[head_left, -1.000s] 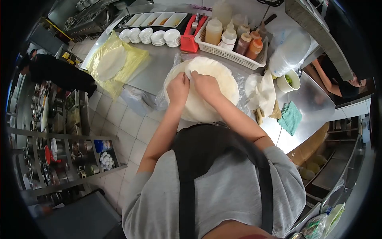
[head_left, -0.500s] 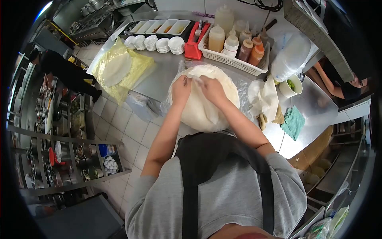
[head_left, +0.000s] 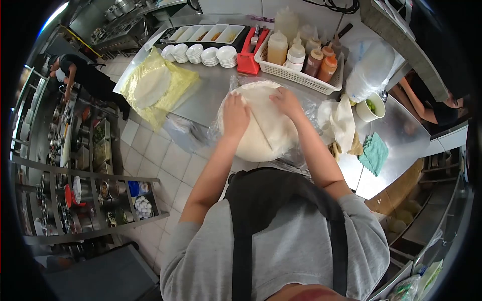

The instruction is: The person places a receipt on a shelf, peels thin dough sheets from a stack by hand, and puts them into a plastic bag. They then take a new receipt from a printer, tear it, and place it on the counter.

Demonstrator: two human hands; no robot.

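Note:
A large stack of thin, pale round flatbread sheets (head_left: 258,143) lies in front of me at the table's front edge, with clear plastic (head_left: 312,111) crumpled around it. A straight edge or fold runs slantwise across the top sheet. My left hand (head_left: 236,116) rests on the left part of the stack, fingers stretched out and lying flat. Toward the upper right rim, my right hand (head_left: 288,102) touches the top sheet with its fingers slightly bent and apart. At the left, a single round sheet (head_left: 152,86) lies on a yellow plastic bag (head_left: 173,95).
Behind stand stacked white bowls (head_left: 227,56), a red dispenser-like object (head_left: 247,62) and a basket (head_left: 301,79) of squeeze bottles. To the right are a pale cloth (head_left: 342,123), a tub of green fruit (head_left: 370,109) and a green cloth (head_left: 374,154). A co-worker (head_left: 83,75) stands left.
Both hands were close together, pinching up a sheet at the stack's far side. They have since moved apart, and the sheet now lies lower and flatter under them.

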